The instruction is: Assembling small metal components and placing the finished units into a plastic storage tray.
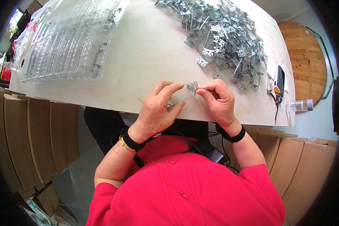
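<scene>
One small metal bracket (192, 87), silvery, with a cut-out plate and a thin rod, is in the person's hands over the near edge of the pale table (147, 49); whether it touches the tabletop I cannot tell. The left hand (158, 107) holds it between thumb and fingers, these curved and well parted to span the piece. The right hand (219, 101) is pinched, thumb and forefinger nearly meeting on a tiny grey bit (206, 89) at the plate's edge; I can't make out whether that is separate or part of the bracket. Beyond, toward the right, lies a tangled heap of similar metal parts (229, 41). Clear plastic trays (71, 45) cover the table's left side, some metal parts showing inside. By the right edge are a black flat object (280, 79) and a clear bottle (297, 106) on its side. Cardboard boxes (37, 132) stand at the person's left, and more cardboard boxes (301, 162) at the right.
</scene>
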### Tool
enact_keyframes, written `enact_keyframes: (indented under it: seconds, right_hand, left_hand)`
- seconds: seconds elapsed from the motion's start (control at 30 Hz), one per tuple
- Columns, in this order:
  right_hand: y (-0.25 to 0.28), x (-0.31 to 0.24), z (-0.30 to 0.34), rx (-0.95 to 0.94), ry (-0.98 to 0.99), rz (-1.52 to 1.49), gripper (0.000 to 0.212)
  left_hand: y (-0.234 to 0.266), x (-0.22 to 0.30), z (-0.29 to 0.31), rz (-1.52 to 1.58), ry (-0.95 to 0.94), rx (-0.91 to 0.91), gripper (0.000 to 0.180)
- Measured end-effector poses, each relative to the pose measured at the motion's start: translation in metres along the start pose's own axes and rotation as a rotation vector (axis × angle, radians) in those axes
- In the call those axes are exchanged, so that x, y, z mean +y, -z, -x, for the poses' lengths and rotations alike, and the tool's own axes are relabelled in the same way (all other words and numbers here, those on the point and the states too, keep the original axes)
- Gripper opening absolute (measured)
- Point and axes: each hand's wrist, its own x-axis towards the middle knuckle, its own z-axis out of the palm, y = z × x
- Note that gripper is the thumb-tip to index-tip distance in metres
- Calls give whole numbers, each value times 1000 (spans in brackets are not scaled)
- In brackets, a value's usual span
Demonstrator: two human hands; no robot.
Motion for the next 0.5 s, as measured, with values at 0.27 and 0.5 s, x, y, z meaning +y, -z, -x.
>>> enact_keyframes:
  seconds: [0.27,0.5]
  right_hand:
    - [-1,2,0,7,68,28,8]
    - [-4,2,6,39,-55,-193,10]
  left_hand:
    - [-1,0,0,-6,-7,9,48]
    - [-1,2,-1,-25,-9,5,48]
